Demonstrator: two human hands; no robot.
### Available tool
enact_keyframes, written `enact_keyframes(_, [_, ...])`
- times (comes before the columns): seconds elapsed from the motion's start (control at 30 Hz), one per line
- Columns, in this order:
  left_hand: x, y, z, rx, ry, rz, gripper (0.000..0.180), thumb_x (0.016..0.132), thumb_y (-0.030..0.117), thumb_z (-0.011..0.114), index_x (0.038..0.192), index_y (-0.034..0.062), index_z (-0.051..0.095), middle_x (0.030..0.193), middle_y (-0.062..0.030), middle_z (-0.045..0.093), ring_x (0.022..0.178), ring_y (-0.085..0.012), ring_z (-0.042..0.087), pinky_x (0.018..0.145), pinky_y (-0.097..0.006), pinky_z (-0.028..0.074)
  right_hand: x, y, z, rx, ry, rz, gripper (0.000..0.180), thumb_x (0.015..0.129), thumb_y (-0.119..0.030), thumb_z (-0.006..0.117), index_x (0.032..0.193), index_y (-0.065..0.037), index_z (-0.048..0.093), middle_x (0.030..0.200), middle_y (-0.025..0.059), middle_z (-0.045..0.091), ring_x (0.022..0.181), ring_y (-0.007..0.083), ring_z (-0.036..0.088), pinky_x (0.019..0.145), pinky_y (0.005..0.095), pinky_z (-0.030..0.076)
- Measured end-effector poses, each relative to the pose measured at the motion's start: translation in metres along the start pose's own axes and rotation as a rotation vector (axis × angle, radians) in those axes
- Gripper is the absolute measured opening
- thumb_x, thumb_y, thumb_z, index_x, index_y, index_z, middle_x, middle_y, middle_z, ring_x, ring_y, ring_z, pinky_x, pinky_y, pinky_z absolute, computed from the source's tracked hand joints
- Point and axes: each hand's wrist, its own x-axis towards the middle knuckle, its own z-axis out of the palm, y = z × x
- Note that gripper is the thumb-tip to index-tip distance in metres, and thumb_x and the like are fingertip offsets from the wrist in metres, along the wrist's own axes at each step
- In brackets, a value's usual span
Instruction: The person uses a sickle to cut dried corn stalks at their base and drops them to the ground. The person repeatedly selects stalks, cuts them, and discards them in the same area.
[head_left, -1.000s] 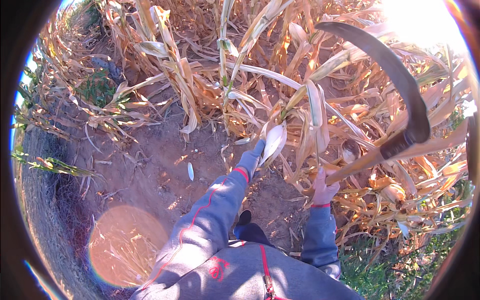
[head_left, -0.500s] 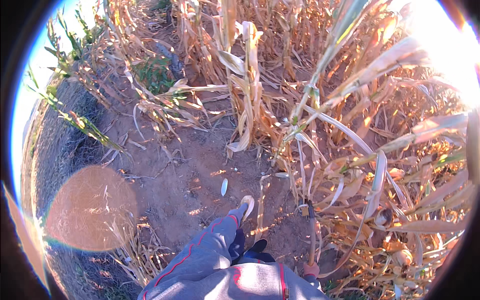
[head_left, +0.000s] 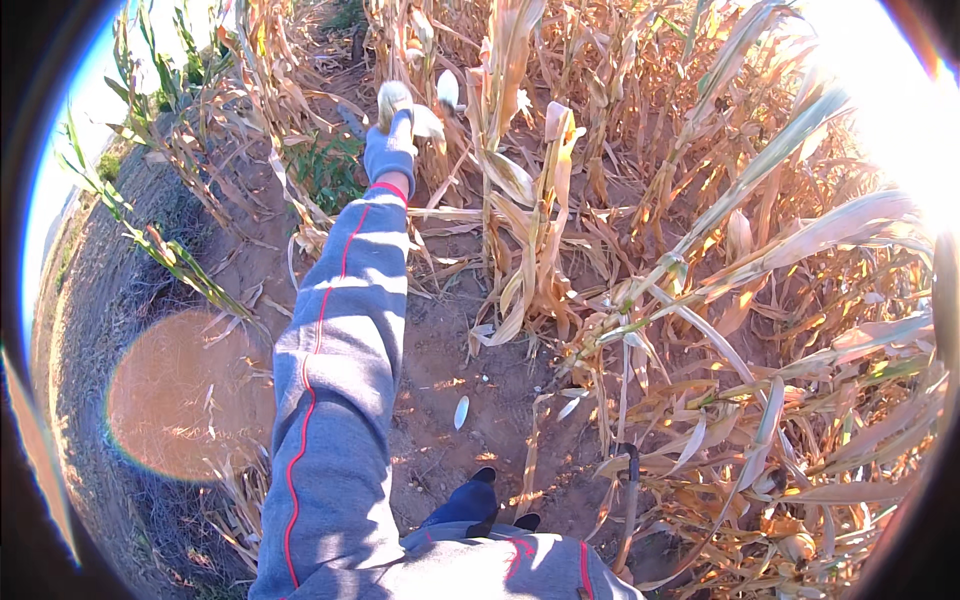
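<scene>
My left arm stretches far forward to the dry corn stalks. My left hand (head_left: 390, 135), in a grey glove with pale fingers, is among the stalks at the upper left-middle. Its thumb side looks spread from the curled fingers, and I see nothing held in it. Just right of it stands a pale, pointed corn husk (head_left: 447, 90). At the lower edge only a sliver of my right hand (head_left: 626, 575) shows, closed at the base of a slim, hooked brown tool (head_left: 630, 490) with a dark bent top. Dry leaves stand close beside that tool.
Dry corn stalks (head_left: 545, 240) crowd the front and right side, with long leaves leaning inward. A pale husk piece (head_left: 461, 412) lies on the brown soil near my dark shoe (head_left: 470, 500). Green weeds (head_left: 325, 170) grow left of my reaching arm.
My left arm has swung from low beside my body up and forward to the corn stalks. The hooked tool and right hand have dropped toward the lower edge.
</scene>
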Motion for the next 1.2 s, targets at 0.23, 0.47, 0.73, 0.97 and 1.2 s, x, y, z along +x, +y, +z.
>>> enact_keyframes(0.23, [-0.120,-0.153,-0.008,0.095,-0.631,-0.381,0.019,0.080,0.022,0.063,0.089,0.0050,0.060,0.068,-0.0036,0.060,0.050,-0.0116,0.055,0.044,-0.024,0.043,-0.053,0.018,0.002,0.315,0.135,0.055,0.036,0.064,-0.030,0.073,0.086,-0.004,0.063,0.073,0.0175,0.063,0.070,0.0350,0.062,0.063,0.0427,0.048])
enact_keyframes(0.47, [-0.423,-0.250,-0.055,0.643,-1.647,0.060,0.051,0.072,0.033,0.072,0.106,-0.0028,0.059,0.099,-0.0111,0.064,0.084,-0.0197,0.061,0.076,-0.030,0.048,-0.077,0.008,-0.073,0.679,0.470,-0.048,0.023,0.070,-0.018,0.072,0.075,0.000,0.059,0.054,0.0084,0.052,0.050,0.0078,0.046,0.051,0.0293,0.043])
enact_keyframes(0.73, [-0.625,0.113,0.033,-0.466,-1.129,0.933,0.034,0.075,0.031,0.070,0.096,0.0079,0.058,0.088,-0.0067,0.060,0.080,-0.0261,0.058,0.074,-0.038,0.046,-0.059,0.059,-0.113,1.367,0.657,0.197,0.020,0.077,-0.006,0.068,0.070,-0.007,0.050,0.055,-0.0041,0.046,0.045,0.0037,0.042,0.041,0.0217,0.034])
enact_keyframes(0.97, [-0.707,0.089,0.095,0.586,-1.575,1.002,0.053,0.076,0.045,0.063,0.109,0.0053,0.052,0.093,-0.0135,0.063,0.084,-0.0322,0.063,0.071,-0.045,0.048,-0.045,0.101,-0.120,1.340,0.506,0.231,0.021,0.078,-0.012,0.070,0.074,-0.007,0.050,0.053,-0.0026,0.047,0.040,0.0060,0.044,0.037,0.0208,0.034])
enact_keyframes(1.2, [-0.742,-0.033,0.044,0.564,-1.547,0.357,0.050,0.082,0.055,0.050,0.101,0.0096,0.051,0.080,-0.0212,0.064,0.077,-0.0385,0.062,0.066,-0.047,0.048,0.011,0.092,-0.187,1.417,0.413,-0.196,0.019,0.081,-0.012,0.068,0.076,-0.006,0.051,0.054,-0.0027,0.047,0.041,0.0047,0.043,0.036,0.0196,0.033])
